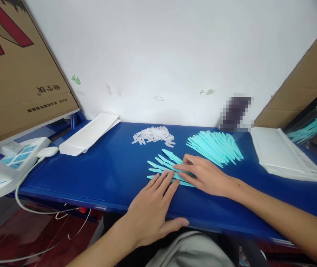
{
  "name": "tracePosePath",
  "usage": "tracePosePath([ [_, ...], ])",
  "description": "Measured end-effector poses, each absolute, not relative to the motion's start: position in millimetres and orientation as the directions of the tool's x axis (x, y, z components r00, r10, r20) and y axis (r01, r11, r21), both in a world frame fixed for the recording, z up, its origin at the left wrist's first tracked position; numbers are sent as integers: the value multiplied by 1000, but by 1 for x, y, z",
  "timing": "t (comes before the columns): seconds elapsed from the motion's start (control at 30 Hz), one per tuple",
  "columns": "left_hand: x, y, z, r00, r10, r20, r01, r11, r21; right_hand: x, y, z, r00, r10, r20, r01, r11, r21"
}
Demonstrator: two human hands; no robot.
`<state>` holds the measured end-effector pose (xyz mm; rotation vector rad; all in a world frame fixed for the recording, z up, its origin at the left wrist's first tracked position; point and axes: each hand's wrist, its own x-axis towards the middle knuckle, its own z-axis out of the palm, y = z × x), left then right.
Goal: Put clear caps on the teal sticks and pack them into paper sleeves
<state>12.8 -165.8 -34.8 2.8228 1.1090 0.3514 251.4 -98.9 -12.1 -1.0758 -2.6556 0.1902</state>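
A loose fan of slim turquoise plastic sticks (172, 155) with blade-like ends lies on the blue table (105, 170) in front of me. My left hand (149, 213) rests flat at the near side, its outstretched fingertips on the lowest sticks and its thumb by the table edge. From the right, my right hand (210, 176) reaches over the same sticks with fingers apart, touching them and hiding their right ends. Beyond it spreads a bigger pile of turquoise sticks (214, 146). Short whitish translucent pieces (154, 134) form a heap farther back.
White paper packets (91, 133) lie at the back left; white padded envelopes (283, 154) lie at the right. A power strip (22, 159) with a white cable stands left. Cardboard boxes flank the table. A clear container (314, 124) holds more turquoise sticks. A white wall rises behind.
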Motion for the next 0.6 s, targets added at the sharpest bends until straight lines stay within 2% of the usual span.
tracePosePath([
  [0.27,15,-166,-33,703,690,174,670,-724,163,251,-102,-8,-729,662,174,633,749,-198],
  [0.6,14,-166,-32,717,685,127,673,-729,129,254,-100,-16,-609,753,249,750,649,-126],
])
